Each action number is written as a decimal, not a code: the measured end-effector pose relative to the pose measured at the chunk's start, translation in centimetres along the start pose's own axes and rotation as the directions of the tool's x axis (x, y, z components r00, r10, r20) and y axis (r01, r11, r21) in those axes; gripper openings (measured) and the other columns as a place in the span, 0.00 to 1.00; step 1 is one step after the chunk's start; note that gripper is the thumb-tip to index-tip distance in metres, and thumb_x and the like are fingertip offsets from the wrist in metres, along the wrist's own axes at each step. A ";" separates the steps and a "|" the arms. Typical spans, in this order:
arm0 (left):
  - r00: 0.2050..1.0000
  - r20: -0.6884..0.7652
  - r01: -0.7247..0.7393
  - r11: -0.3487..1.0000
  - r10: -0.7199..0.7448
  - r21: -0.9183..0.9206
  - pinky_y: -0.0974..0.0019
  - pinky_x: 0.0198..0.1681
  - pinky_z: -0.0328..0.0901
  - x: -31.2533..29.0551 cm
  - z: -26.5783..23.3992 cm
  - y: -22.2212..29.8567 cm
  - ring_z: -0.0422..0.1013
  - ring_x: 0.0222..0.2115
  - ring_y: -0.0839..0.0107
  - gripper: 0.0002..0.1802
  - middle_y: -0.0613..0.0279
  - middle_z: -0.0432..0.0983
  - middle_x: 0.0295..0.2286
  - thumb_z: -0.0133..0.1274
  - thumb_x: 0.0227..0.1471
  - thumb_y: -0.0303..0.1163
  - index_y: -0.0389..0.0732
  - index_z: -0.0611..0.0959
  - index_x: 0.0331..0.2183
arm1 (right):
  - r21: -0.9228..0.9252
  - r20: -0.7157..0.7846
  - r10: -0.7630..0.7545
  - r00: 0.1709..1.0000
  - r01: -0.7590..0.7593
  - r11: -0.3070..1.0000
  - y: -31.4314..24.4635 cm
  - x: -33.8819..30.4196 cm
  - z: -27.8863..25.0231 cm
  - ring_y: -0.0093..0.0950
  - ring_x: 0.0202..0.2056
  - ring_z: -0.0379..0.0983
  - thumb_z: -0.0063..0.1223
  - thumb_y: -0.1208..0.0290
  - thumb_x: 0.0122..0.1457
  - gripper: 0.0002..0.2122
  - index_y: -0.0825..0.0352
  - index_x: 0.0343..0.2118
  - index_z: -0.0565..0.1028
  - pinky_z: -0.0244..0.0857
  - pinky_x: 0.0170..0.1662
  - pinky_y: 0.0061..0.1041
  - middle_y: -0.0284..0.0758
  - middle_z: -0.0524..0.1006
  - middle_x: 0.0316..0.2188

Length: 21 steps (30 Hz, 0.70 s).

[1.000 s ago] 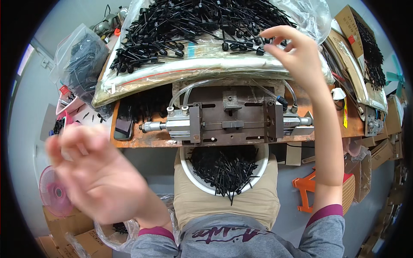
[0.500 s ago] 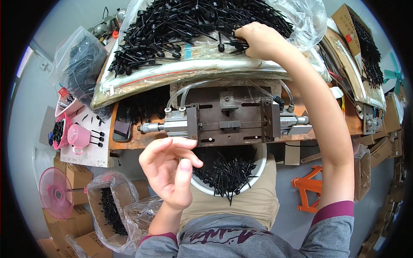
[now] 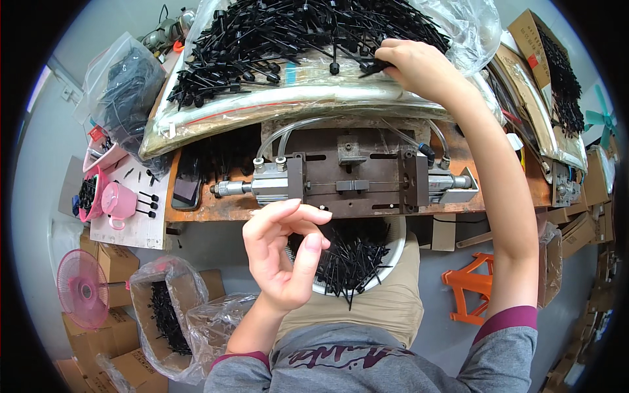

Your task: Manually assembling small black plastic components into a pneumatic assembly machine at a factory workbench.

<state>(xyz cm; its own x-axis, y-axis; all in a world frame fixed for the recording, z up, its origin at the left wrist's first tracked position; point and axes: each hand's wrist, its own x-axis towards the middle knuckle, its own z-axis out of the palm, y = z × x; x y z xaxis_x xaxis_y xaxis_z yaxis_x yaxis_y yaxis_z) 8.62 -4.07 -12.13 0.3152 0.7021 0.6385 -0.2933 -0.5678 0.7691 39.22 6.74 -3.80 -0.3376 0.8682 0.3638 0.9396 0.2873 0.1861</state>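
A big heap of thin black stems with knobbed ends (image 3: 262, 49) lies on a plastic-covered tray at the far side. At its right front edge my right hand (image 3: 416, 65) has its fingers pinched on black stemmed parts. My left hand (image 3: 283, 255) hovers palm-up in front of the bench, fingers curled but apart, holding nothing. Just beyond it is a metal fixture (image 3: 327, 196) with a cylinder at each end and a small block in the middle. Partly behind the left hand, a white basket (image 3: 398, 252) of similar black parts rests at my lap.
Clear air tubes (image 3: 283, 141) arch over the fixture. A phone (image 3: 186, 194) and a pink lidded cup (image 3: 119, 202) are on the left. On the floor stand a pink fan (image 3: 82, 288), a plastic-lined box (image 3: 141, 295) of black parts and an orange stool (image 3: 468, 288).
My right hand has shifted slightly right and nearer along the heap's edge, with black parts at its fingertips. The left hand has moved right and a little farther from me.
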 end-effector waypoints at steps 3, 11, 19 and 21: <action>0.995 -0.039 0.087 0.995 -0.090 -0.051 0.73 0.33 0.69 0.1 0.0 -0.2 0.73 0.29 0.73 0.19 0.49 0.76 0.34 0.49 0.52 0.17 0.31 0.69 0.47 | 0.160 -0.210 0.120 0.970 -0.088 0.983 -0.8 -1.2 -0.1 0.38 0.35 0.72 0.55 0.73 0.54 0.08 0.71 0.35 0.74 0.66 0.38 0.33 0.39 0.74 0.33; 0.999 0.019 0.027 0.982 -0.031 0.187 0.72 0.36 0.71 2.3 1.0 -0.9 0.74 0.36 0.71 0.12 0.55 0.75 0.34 0.48 0.54 0.16 0.31 0.75 0.42 | 0.936 -0.083 0.535 0.840 -0.119 0.332 -3.4 -2.7 -1.7 0.10 0.20 0.62 0.57 0.65 0.59 0.10 0.66 0.37 0.77 0.51 0.21 0.12 0.22 0.70 0.18; 0.912 -0.320 -0.153 0.938 0.255 0.311 0.74 0.37 0.70 5.1 -0.6 1.0 0.74 0.32 0.74 0.10 0.60 0.78 0.33 0.56 0.48 0.19 0.36 0.83 0.36 | 0.958 0.212 0.435 0.875 -0.273 0.082 -12.0 -8.4 -2.0 0.12 0.26 0.67 0.56 0.70 0.59 0.10 0.69 0.39 0.74 0.62 0.28 0.12 0.26 0.75 0.27; 0.783 -0.412 -0.343 0.876 0.466 0.339 0.74 0.36 0.70 5.6 -3.6 4.5 0.74 0.32 0.74 0.10 0.60 0.78 0.33 0.55 0.48 0.19 0.36 0.82 0.36 | 0.957 0.171 0.423 0.890 -0.252 0.143 -13.3 -9.6 -1.8 0.14 0.32 0.69 0.55 0.73 0.58 0.09 0.72 0.39 0.72 0.64 0.33 0.16 0.30 0.75 0.31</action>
<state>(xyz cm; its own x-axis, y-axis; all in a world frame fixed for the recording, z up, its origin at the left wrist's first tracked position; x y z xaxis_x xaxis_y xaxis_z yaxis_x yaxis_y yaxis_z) 5.78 -1.17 -5.23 -0.2614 0.4619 0.8476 -0.0592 -0.8841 0.4635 29.87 -6.18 -8.09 0.1070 0.9633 0.2463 0.2738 0.2096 -0.9387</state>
